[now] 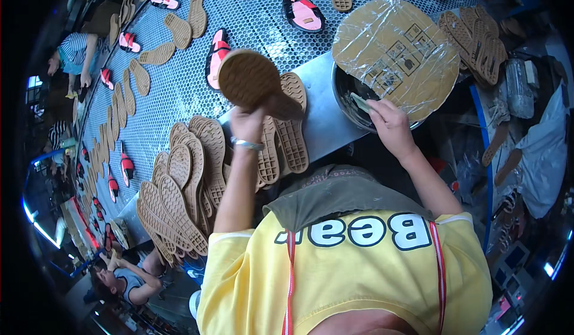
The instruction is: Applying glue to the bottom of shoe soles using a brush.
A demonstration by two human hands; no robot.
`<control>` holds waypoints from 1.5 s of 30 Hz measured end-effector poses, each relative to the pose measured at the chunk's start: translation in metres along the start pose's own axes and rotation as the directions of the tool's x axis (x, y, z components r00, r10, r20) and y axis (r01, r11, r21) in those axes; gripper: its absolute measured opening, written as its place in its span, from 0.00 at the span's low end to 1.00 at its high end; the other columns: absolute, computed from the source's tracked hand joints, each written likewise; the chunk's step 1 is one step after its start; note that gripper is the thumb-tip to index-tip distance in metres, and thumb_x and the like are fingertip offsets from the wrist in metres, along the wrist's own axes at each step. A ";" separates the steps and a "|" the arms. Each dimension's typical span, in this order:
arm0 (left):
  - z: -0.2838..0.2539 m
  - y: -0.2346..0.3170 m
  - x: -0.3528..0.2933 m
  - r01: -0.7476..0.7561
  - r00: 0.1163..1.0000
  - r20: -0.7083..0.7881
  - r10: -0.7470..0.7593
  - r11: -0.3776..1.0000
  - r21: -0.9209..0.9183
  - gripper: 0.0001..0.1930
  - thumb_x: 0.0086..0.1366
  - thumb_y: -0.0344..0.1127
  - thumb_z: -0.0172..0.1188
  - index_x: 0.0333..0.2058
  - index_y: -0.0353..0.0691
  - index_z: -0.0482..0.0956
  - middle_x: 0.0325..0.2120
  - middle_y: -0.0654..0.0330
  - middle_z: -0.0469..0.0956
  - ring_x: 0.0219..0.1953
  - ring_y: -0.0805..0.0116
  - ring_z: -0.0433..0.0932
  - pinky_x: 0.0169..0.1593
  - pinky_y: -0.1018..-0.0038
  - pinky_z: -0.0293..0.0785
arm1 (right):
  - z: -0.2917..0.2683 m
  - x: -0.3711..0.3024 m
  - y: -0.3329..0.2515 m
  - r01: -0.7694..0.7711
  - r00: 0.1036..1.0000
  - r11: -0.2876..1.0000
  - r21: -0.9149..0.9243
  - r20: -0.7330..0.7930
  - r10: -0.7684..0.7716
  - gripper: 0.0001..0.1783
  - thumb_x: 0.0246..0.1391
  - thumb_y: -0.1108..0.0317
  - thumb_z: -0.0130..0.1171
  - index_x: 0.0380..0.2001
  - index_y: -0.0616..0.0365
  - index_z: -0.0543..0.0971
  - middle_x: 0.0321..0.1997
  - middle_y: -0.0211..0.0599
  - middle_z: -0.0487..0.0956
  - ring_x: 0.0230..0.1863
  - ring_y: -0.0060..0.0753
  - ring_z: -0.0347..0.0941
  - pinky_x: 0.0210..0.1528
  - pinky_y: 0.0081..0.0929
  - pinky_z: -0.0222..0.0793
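Note:
My left hand (247, 122) grips a brown shoe sole (248, 79) and holds it raised above the metal ledge, its wavy-patterned face showing and its heel end blurred. At the right, my right hand (391, 127) pinches a flat pale green tool (360, 103) over the opening of a round metal pot (342, 96). The tool's kind does not show. A round cardboard lid (394, 54) wrapped in clear film covers most of the pot, and the inside looks dark. Two brown soles with grid-patterned heels (294, 146) lie on the ledge by my left wrist.
A big stack of brown soles (179, 191) sits left of my left forearm. Beyond runs a mesh conveyor (251, 21) carrying loose soles and pink-and-black sandals (303, 10). More soles (475, 42) are heaped right of the pot. Other people (128, 278) are at the left.

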State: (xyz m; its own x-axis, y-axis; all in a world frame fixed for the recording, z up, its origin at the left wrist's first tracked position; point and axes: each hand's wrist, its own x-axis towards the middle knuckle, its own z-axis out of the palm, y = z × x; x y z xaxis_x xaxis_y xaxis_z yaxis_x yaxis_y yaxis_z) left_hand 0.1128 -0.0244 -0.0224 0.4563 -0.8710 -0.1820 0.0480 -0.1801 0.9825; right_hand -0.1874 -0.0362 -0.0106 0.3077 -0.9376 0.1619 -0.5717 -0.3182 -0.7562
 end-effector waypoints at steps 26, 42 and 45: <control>0.109 -0.062 -0.056 0.373 0.905 0.314 -0.287 0.891 -0.260 0.21 0.53 0.15 0.50 0.46 0.36 0.62 0.33 0.56 0.76 0.30 0.66 0.78 0.34 0.71 0.77 | -0.002 0.012 0.008 -0.551 0.820 0.607 0.573 0.235 0.522 0.15 0.55 0.73 0.53 0.45 0.68 0.75 0.31 0.35 0.77 0.26 0.19 0.74 0.28 0.14 0.72; -0.001 0.006 -0.067 0.645 0.736 0.652 -0.183 0.481 -0.594 0.31 0.67 0.57 0.32 0.58 0.40 0.59 0.48 0.49 0.71 0.34 0.63 0.77 0.35 0.67 0.79 | -0.015 0.041 -0.042 -0.458 0.862 0.143 0.877 0.400 0.312 0.16 0.52 0.74 0.56 0.45 0.67 0.74 0.32 0.38 0.79 0.26 0.24 0.76 0.28 0.17 0.76; -0.005 0.015 -0.073 0.649 0.727 0.673 -0.136 0.455 -0.609 0.29 0.68 0.54 0.33 0.58 0.39 0.59 0.49 0.46 0.70 0.35 0.64 0.77 0.36 0.66 0.79 | -0.013 0.050 -0.056 -0.400 0.900 0.243 0.884 0.329 0.288 0.15 0.52 0.74 0.56 0.44 0.67 0.74 0.33 0.39 0.79 0.26 0.23 0.76 0.28 0.16 0.75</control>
State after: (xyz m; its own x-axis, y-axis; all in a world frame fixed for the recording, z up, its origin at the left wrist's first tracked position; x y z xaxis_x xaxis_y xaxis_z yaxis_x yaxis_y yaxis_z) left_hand 0.0841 0.0388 0.0054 -0.2731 -0.9164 -0.2926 0.8596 -0.3690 0.3535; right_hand -0.1498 -0.0667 0.0483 0.3624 -0.8889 -0.2802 0.4101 0.4221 -0.8085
